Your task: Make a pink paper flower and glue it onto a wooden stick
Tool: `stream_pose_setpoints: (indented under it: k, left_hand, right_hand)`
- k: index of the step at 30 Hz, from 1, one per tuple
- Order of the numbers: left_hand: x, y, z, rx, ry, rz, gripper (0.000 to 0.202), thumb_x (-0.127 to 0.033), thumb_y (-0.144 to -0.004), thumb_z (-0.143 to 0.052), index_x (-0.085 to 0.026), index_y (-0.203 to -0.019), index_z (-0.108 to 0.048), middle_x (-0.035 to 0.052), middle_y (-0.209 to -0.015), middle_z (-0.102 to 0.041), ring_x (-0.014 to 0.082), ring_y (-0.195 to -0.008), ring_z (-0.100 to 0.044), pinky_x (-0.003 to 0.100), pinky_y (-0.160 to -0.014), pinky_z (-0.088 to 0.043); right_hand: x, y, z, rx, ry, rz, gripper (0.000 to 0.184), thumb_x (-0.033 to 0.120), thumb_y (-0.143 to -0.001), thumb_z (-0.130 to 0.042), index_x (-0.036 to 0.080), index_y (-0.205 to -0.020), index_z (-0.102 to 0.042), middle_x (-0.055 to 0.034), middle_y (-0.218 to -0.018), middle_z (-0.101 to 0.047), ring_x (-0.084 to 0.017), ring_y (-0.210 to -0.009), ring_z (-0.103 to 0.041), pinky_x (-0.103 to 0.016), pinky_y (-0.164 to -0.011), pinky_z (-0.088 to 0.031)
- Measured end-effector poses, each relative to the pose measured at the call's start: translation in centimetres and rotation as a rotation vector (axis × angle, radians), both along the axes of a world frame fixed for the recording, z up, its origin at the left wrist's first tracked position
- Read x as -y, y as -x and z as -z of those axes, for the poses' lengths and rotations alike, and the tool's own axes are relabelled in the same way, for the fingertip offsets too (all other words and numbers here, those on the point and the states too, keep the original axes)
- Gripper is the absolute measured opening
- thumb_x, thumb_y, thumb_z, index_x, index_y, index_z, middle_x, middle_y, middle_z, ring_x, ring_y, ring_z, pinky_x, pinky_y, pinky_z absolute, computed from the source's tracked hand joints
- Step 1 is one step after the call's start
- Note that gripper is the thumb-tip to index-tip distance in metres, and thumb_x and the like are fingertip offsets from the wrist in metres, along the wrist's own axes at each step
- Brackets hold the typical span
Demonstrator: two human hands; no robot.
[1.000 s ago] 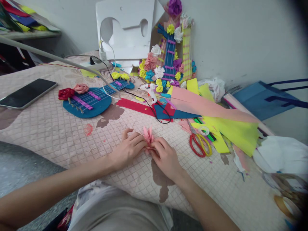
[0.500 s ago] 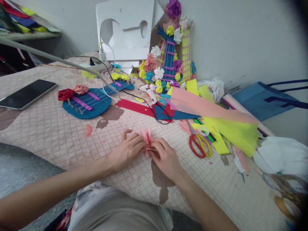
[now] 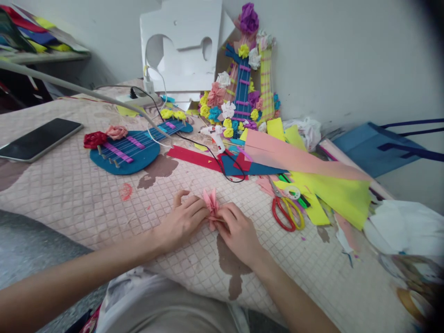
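Observation:
Between my two hands, low over the table's front part, is a pink paper flower (image 3: 211,199) with pointed petals standing up. My left hand (image 3: 189,216) pinches its left side, fingers curled and the index finger bent upward. On the other side my right hand (image 3: 237,229) has thumb and fingers closed at the flower's base. A thin pale stick or strip seems to run out from under the right hand; its near end is hidden by the fingers. Scissors (image 3: 285,215) with red and yellow handles lie to the right of my right hand.
A blue paper guitar (image 3: 128,152) with paper roses lies at the left, beside a phone (image 3: 41,138). Behind my hands are a white glue gun (image 3: 214,135) with its black cord, a red strip (image 3: 194,158), and pink (image 3: 298,155) and yellow paper (image 3: 340,196). Decorated guitars (image 3: 243,88) lean on the wall.
Both hands stay on the pink flower, nearly in place, with slight shifts of the right fingers at its base. The whole view has moved slightly.

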State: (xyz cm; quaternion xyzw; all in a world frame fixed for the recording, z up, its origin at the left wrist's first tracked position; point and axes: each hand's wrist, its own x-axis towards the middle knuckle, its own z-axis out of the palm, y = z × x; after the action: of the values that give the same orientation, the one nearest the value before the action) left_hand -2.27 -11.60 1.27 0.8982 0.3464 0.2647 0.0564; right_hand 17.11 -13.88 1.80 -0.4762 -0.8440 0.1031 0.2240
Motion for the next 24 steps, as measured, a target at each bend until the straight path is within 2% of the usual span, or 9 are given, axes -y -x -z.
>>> stream_pose_setpoints:
  k: [6,14,16,20,24]
  left_hand:
    - [0.2,0.2,-0.1,0.032,0.003,-0.018,0.018,-0.022,-0.095,-0.043,-0.02,-0.087,-0.06,0.0006,-0.087,-0.061,0.0165,-0.088,-0.052,0.045,-0.1,-0.02]
    - [0.5,0.4,-0.3,0.026,0.008,-0.03,0.022,-0.019,-0.095,-0.041,-0.02,-0.086,-0.06,-0.0004,-0.085,-0.061,0.0158,-0.086,-0.052,0.044,-0.1,-0.019]
    - [0.5,0.4,-0.3,0.027,0.027,-0.036,0.021,-0.019,-0.095,-0.041,-0.02,-0.086,-0.059,-0.0002,-0.084,-0.061,0.016,-0.085,-0.052,0.044,-0.099,-0.019]
    - [0.5,0.4,-0.3,0.049,0.036,-0.034,0.017,-0.022,-0.094,-0.044,-0.02,-0.086,-0.059,0.0,-0.083,-0.061,0.0162,-0.085,-0.052,0.044,-0.1,-0.018]
    - [0.6,0.4,-0.3,0.06,0.035,-0.04,0.018,-0.023,-0.094,-0.045,-0.019,-0.084,-0.06,-0.0001,-0.081,-0.06,0.0159,-0.083,-0.052,0.044,-0.1,-0.019]
  right_hand:
    - [0.0,0.0,0.1,0.048,-0.036,0.001,0.011,0.019,-0.091,-0.046,0.019,-0.086,-0.055,-0.0048,-0.091,-0.058,-0.017,-0.083,-0.057,-0.029,-0.067,-0.049]
    - [0.2,0.2,-0.5,-0.046,-0.103,-0.001,0.009,0.02,-0.09,-0.049,0.02,-0.09,-0.058,-0.0061,-0.094,-0.057,-0.02,-0.089,-0.053,-0.035,-0.077,-0.046]
    - [0.4,0.3,-0.6,-0.065,-0.145,0.012,0.008,0.022,-0.088,-0.052,0.02,-0.085,-0.059,-0.0056,-0.089,-0.057,-0.021,-0.087,-0.051,-0.037,-0.076,-0.043]
    - [0.8,0.9,-0.3,-0.001,-0.192,0.038,0.019,0.027,-0.087,-0.054,0.019,-0.07,-0.055,-0.0033,-0.074,-0.055,-0.02,-0.079,-0.048,-0.037,-0.071,-0.037]
    - [1.0,1.4,0.0,0.104,-0.22,0.076,0.02,0.031,-0.084,-0.057,0.019,-0.068,-0.054,-0.0035,-0.073,-0.055,-0.02,-0.079,-0.047,-0.039,-0.069,-0.033]
